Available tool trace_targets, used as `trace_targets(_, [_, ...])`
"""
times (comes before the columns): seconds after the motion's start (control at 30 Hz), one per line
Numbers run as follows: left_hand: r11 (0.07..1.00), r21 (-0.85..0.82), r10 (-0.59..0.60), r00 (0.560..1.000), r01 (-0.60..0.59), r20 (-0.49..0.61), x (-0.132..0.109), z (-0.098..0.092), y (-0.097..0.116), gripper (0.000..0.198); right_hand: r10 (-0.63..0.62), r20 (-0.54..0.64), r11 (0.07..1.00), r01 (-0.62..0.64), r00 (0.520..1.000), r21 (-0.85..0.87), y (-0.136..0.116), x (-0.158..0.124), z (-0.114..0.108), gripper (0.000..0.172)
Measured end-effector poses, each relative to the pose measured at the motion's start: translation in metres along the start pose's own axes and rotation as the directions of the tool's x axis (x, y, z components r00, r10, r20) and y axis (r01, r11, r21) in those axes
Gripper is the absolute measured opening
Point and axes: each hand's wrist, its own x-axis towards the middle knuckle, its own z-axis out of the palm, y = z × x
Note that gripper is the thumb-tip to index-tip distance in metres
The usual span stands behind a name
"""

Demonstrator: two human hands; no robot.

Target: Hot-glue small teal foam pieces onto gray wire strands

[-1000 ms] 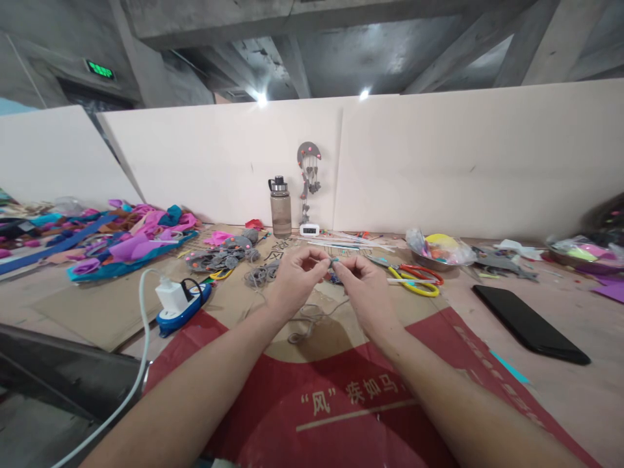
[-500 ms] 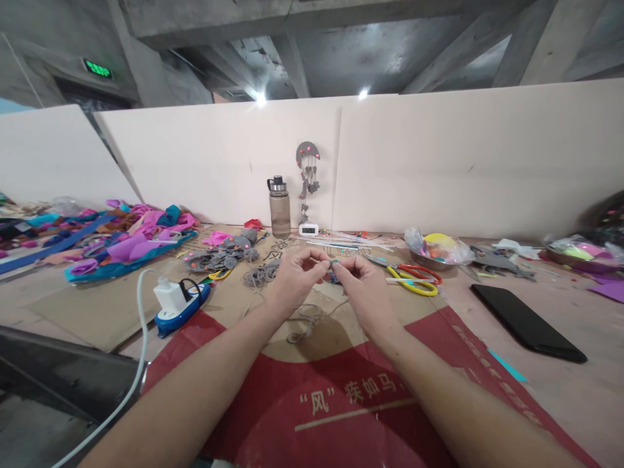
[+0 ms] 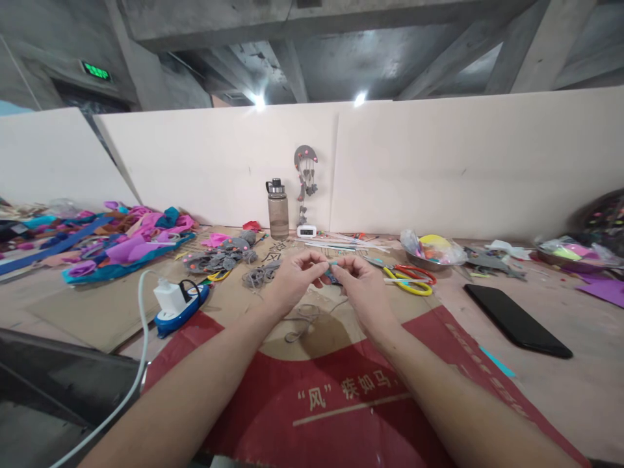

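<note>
My left hand [image 3: 298, 278] and my right hand [image 3: 359, 281] meet fingertip to fingertip above the cardboard sheet, both in a pinch. A thin grey cord [image 3: 303, 318] lies in loose loops below them, and one stretch rises to my right hand. Between the fingertips shows a tiny greyish bit, too small to tell whether it is a knot, a bead or cord. Something dark blue, partly hidden, sits just behind my right fingers. To the left of my left hand is a tangle of grey cord [image 3: 259, 275].
Scissors with yellow handles [image 3: 414, 286] lie right of my hands, near a black phone [image 3: 517, 320]. A bottle [image 3: 278, 214] and small clock [image 3: 307, 231] stand behind. At left are a blue-and-white power strip [image 3: 181, 312], grey felt pieces [image 3: 219, 257] and coloured felt [image 3: 141, 240].
My hands keep their pinch in nearly the same place. The view has shifted slightly, so things at the right appear a little further left.
</note>
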Motion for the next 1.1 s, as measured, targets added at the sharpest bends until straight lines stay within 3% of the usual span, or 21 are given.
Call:
trace_targets(0.17, [0.989, -0.125, -0.07, 0.995, 0.078, 0.067, 0.0, 0.001, -0.001, 0.021, 0.029, -0.015, 0.999, -0.029, 0.999, -0.021, 0.009, 0.003, -0.003, 0.021])
trace_targets(0.4, [0.996, 0.04, -0.089, 0.992, 0.086, 0.093, 0.0, -0.002, 0.001, 0.025, 0.012, -0.006, 0.997, -0.013, 1.0, -0.071, 0.011, 0.001, -0.004, 0.019])
trace_targets(0.73, [0.995, 0.027, -0.096, 0.993, 0.095, 0.064, 0.003, 0.0, -0.003, 0.022, -0.035, -0.015, 0.98, 0.031, 0.999, -0.197, 0.007, -0.001, -0.005, 0.018])
trace_targets(1.1, [0.978, 0.203, -0.066, 0.994, 0.047, 0.087, 0.004, -0.004, -0.004, 0.011, -0.088, 0.0, 0.952, 0.084, 0.996, -0.296, 0.007, -0.004, -0.004, 0.02])
